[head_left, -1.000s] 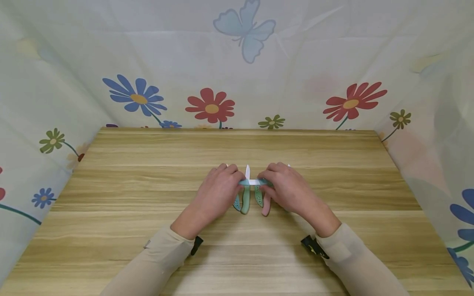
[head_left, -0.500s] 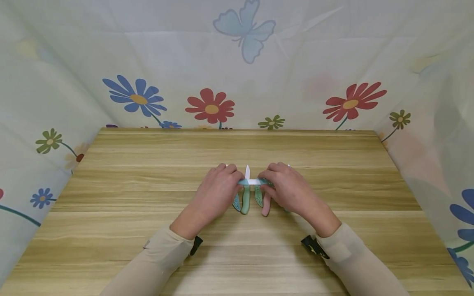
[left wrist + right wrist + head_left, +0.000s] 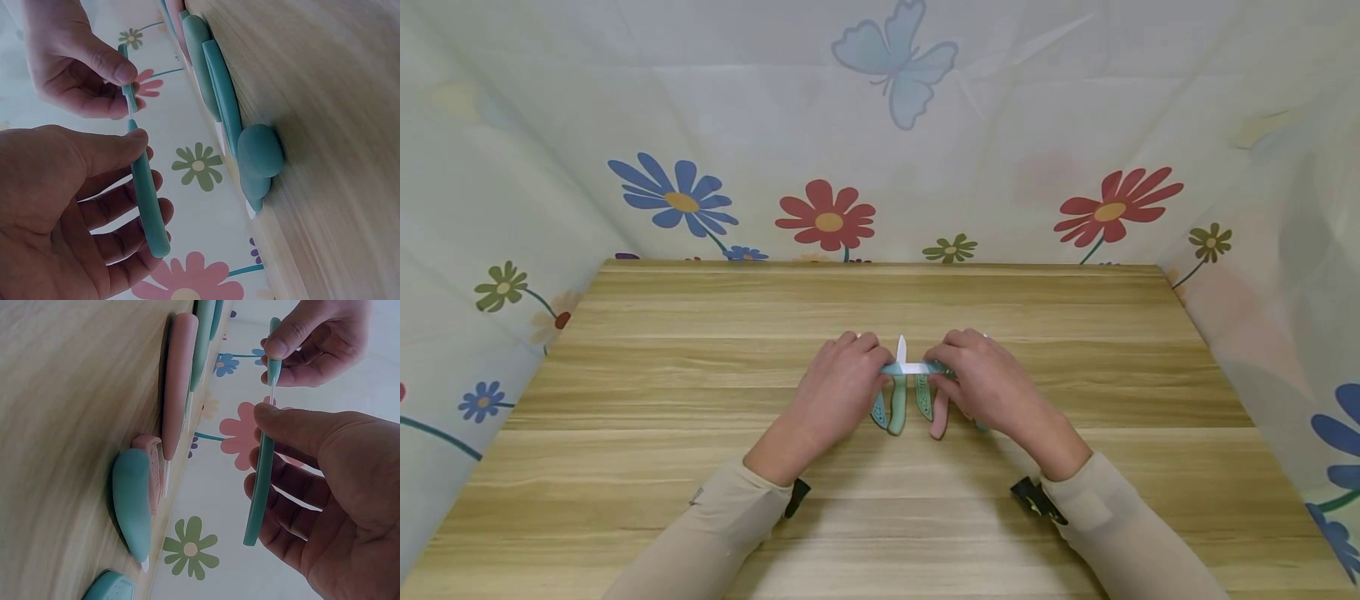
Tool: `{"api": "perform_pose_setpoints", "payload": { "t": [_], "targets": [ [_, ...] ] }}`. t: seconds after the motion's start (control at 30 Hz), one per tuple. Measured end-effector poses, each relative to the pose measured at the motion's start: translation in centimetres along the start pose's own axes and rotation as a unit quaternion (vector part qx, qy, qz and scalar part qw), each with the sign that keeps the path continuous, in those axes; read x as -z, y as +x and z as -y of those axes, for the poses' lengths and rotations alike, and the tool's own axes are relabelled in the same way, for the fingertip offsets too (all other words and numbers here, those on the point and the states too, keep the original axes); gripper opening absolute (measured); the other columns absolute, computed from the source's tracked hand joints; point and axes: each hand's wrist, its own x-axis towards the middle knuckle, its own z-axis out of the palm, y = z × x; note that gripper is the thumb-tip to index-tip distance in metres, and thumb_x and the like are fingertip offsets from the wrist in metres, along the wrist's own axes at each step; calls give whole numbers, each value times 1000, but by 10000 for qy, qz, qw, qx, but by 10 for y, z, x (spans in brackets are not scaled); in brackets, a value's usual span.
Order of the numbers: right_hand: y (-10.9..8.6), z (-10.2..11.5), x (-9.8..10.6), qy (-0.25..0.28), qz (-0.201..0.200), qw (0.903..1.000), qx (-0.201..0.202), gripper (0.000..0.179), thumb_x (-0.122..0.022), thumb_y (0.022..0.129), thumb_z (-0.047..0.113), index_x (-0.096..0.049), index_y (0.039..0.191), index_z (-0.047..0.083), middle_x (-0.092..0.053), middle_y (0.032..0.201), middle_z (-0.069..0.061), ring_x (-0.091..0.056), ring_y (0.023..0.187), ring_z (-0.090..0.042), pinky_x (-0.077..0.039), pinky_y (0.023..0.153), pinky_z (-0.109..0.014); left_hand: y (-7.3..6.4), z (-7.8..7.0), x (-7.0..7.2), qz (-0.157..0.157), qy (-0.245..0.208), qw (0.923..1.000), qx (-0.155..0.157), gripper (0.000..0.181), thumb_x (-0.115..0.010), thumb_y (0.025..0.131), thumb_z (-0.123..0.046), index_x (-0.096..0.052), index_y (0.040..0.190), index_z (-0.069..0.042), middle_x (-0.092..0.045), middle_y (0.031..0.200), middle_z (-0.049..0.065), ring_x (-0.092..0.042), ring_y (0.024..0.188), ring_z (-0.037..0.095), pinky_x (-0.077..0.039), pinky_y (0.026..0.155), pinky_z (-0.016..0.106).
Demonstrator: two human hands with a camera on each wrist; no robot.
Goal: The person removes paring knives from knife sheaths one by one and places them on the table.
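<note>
My left hand (image 3: pixel 842 387) grips the rounded teal handle of a small knife (image 3: pixel 150 206), level above the table. Its white blade (image 3: pixel 914 368) points right, toward my right hand (image 3: pixel 977 375). There my thumb and fingers pinch a flat teal blade cover (image 3: pixel 259 494), which meets the blade in line with the handle. Below the hands lies a green knife (image 3: pixel 897 404) with its white blade pointing away. Beside it are a green cover (image 3: pixel 923 398), a pink-handled knife (image 3: pixel 939 415) and a blue cover (image 3: pixel 878 412). The hands hide more pieces in the head view.
In the right wrist view a teal-handled knife (image 3: pixel 132 503), a pink cover (image 3: pixel 148 447) and a teal cover (image 3: pixel 112 586) lie on the wooden table (image 3: pixel 880 517). More teal handles (image 3: pixel 261 151) show in the left wrist view. A flower-print sheet (image 3: pixel 1000 100) walls the back and sides.
</note>
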Motion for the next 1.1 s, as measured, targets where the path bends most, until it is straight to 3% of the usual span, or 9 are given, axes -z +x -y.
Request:
{"api": "perform_pose_setpoints", "payload": {
  "t": [0.27, 1.1],
  "targets": [
    [0, -1, 2, 56, -33, 10000, 38, 24, -86, 93, 16, -80, 114, 7, -70, 104, -4, -62, 88, -21, -56, 77, -38, 0, 1, 1, -100, -3, 9999, -33, 22, -85, 93, -18, -79, 112, -8, -66, 99, 1, -57, 89, 21, -51, 76, 35],
    [0, -3, 4, 94, -119, 9999, 0, 25, -86, 92, 16, -80, 114, 7, -70, 101, -4, -62, 87, -21, -57, 76, -36, -1, 2, 4, -107, 83, 9999, 56, 20, -84, 94, -18, -79, 111, -10, -66, 99, 0, -58, 90, 21, -52, 77, 36]
  ]
}}
